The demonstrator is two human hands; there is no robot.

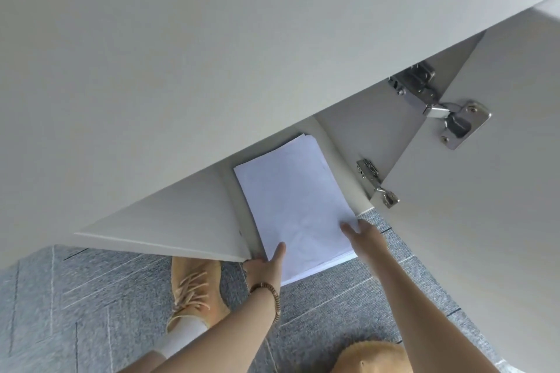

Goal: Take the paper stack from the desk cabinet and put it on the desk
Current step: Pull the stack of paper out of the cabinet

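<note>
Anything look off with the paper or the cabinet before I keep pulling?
One small thing: the paper stack is not squared; its far sheets fan out unevenly. Left hand and right hand grip its near corners. The door hinges look intact.

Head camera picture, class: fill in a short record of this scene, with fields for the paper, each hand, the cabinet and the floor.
paper: white paper stack, partly out of the cabinet, near end over the floor
left hand: left hand at the near left corner, thumb on top
right hand: right hand at the near right edge
cabinet: cabinet door swung open, metal hinges showing
floor: grey carpet
</note>
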